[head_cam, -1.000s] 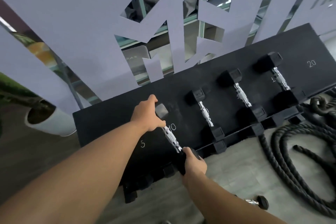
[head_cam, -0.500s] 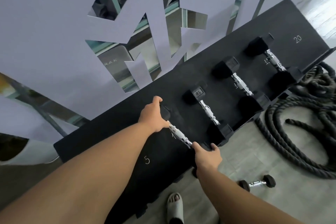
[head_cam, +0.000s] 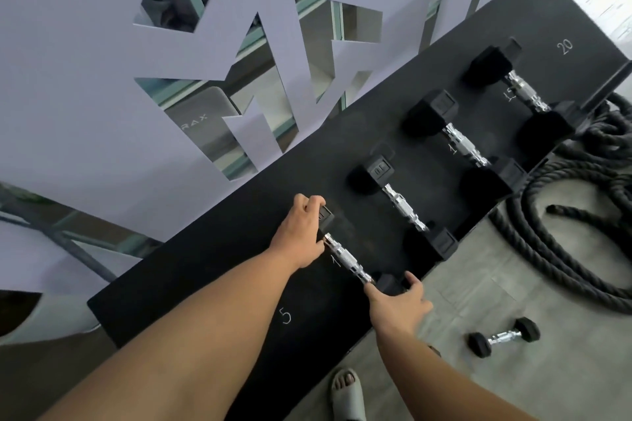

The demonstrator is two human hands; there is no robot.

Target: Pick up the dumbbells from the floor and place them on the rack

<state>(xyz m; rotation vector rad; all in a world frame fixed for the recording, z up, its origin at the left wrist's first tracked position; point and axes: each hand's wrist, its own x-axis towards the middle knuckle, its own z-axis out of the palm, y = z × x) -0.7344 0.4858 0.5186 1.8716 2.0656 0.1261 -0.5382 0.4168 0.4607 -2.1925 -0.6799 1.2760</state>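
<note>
Four dumbbells sit across the sloped black rack (head_cam: 219, 270), and the nearest one (head_cam: 345, 256) is between both hands. Its chrome handle runs diagonally, from upper left to lower right, parallel to its three neighbours. The left hand (head_cam: 301, 236) is clenched over the far hex head, fingers curled round its top edge. The right hand (head_cam: 398, 301) cups the near head at the rack's front lip with fingers half spread; it looks more like steadying than a firm grasp. The dumbbell appears already seated on the rack, so the step in hand is probably the final settling before letting go.

One smaller dumbbell (head_cam: 504, 337) remains on the grey floor (head_cam: 513, 287), to the lower right, well apart from the rack and nearer the right hand. Its long axis lies almost crosswise to the person, tipped up slightly at the right end. A spot marked 5 (head_cam: 285, 315) is bare on the rack's left part. A coiled thick rope (head_cam: 561, 215) lies beyond on the floor, and a sandalled foot (head_cam: 347, 393) stands below the rack edge.
</note>
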